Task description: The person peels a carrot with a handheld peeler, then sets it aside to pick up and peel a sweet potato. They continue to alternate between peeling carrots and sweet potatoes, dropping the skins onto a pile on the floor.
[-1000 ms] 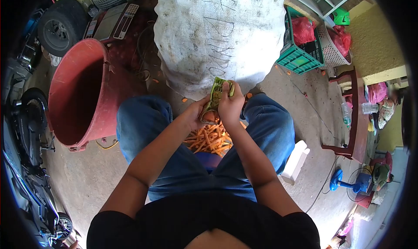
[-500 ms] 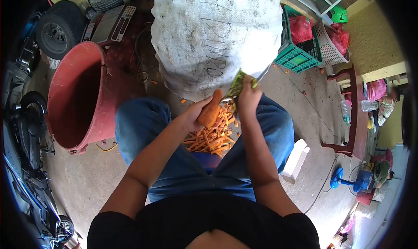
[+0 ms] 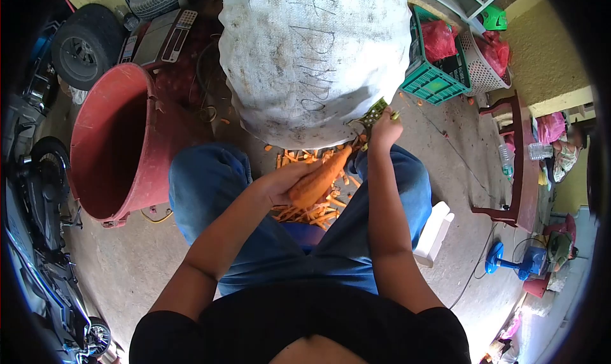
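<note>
Head view: orange root (image 3: 321, 178) juts from left grip (image 3: 282, 179) toward right grip (image 3: 386, 133)

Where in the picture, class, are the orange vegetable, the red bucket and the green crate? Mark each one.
Orange vegetable (image 3: 321, 178): head view, middle of its body.
Red bucket (image 3: 165, 135): head view, outer wall.
Green crate (image 3: 438, 86): head view, near side wall.
</note>
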Motion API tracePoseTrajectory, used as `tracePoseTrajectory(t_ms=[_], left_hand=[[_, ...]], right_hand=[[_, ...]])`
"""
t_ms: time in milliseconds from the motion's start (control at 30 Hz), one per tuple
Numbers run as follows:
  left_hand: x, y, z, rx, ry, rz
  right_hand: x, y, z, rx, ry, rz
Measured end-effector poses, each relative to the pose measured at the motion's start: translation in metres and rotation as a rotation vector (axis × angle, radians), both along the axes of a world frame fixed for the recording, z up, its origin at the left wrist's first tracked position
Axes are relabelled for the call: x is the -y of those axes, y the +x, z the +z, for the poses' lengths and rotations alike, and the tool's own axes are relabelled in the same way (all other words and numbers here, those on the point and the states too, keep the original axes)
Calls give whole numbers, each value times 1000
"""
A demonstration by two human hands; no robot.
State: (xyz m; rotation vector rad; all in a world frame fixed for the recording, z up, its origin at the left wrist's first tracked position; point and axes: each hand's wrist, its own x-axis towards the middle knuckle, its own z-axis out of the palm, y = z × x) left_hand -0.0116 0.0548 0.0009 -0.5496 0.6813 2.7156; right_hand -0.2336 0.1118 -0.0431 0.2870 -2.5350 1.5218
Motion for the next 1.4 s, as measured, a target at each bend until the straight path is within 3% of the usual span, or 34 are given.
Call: tracePoseTrajectory(t_ms=[33,100,167,200,233,300,333,400,500,633,700,800,900,1033,1133,1200,1233,1267,1333,1367,1400], left_hand=[[0,-3,-7,-62,70,20],[7,-11,-25,-19,-37,94],[11,-14,-37,254,-526,253],[17,-12,-60,175,-1415,142],[19,-11,-51,176,-1418,139],[20,-9,-26,266,-1717,-53],[22,-8,-26,267,-1717,-52],[24,-6,-29,232,-343,352],[21,-7,-11,165,-171,410],[20,-12,-37,132,-112,371],[24,-10,-51,-45,49,324],[20,-8,-43,-86,102,364],[13,-17,-34,84,207,495],[10,-12,-31,124,209,463],[12,-10,-32,153,52,429],[18,-6,-51,12,-14,208],[15,-5,-37,11,-14,208],[9,-2,-10,58,-87,106],[-2,2,12,142,-140,1],[-1,1,9,143,-141,-4],[1,0,0,149,-136,72]], right_hand=[[-2,-4,0,22,23,-23],[1,17,18,30,-90,71],[5,39,29,96,-227,195],[5,49,31,132,-241,238],[7,58,35,167,-254,279],[10,59,21,136,-270,310],[11,60,18,160,-291,316],[12,59,10,211,-365,307],[11,64,14,349,-524,313],[13,76,20,237,-537,317],[11,84,29,238,-488,374],[7,104,45,301,-467,459],[12,116,39,141,-368,501],[8,125,46,94,-272,549],[10,116,39,32,-189,525],[10,101,38,-27,-148,449],[13,81,26,-51,-242,374],[13,55,18,55,-149,263],[9,14,1,-103,-98,47],[5,5,6,238,-210,-12],[2,5,9,186,-193,-13]])
